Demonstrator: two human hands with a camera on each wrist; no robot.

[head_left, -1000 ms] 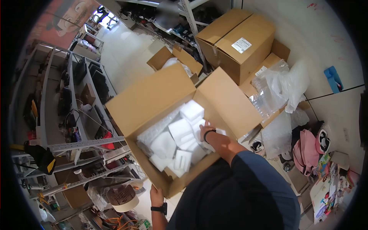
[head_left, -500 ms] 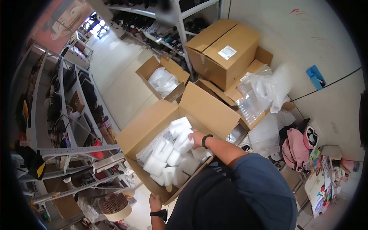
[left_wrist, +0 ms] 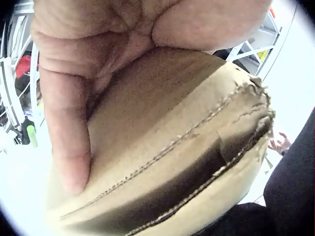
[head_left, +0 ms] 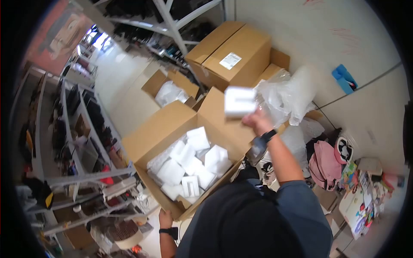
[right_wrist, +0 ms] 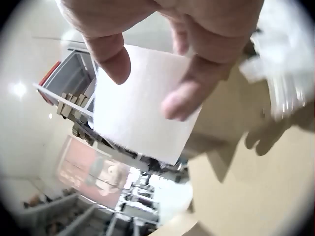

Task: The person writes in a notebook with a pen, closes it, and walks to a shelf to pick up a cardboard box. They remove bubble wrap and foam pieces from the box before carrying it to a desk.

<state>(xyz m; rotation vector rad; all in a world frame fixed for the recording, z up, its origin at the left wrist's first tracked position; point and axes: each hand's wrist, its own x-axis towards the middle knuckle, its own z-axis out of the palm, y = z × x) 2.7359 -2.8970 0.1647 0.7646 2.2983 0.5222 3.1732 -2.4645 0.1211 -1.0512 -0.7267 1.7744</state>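
Observation:
An open cardboard box [head_left: 159, 142] holds several white foam blocks [head_left: 171, 172] and some bubble wrap. Above its right flap, my right hand [head_left: 259, 122] pinches a white foam block [head_left: 240, 102] with a slot in it. The right wrist view shows the fingers of the right hand [right_wrist: 167, 44] on either side of that foam block [right_wrist: 142, 103]. Down at the box's near corner, my left hand [head_left: 165, 219] grips the cardboard. In the left wrist view the left hand [left_wrist: 113, 54] lies over the cardboard [left_wrist: 162, 123], one finger extended along it.
A large taped box [head_left: 241, 51] stands behind, beside clear plastic wrap [head_left: 297, 94]. A smaller open box [head_left: 155, 84] with plastic sits beyond. Metal shelves [head_left: 81, 176] line the left; a pink bag [head_left: 323, 165] and a blue holder [head_left: 343, 78] are at the right.
My right hand has lifted a foam block up out of the box and over its right flap. The left hand still grips the corner, while the head view has shifted.

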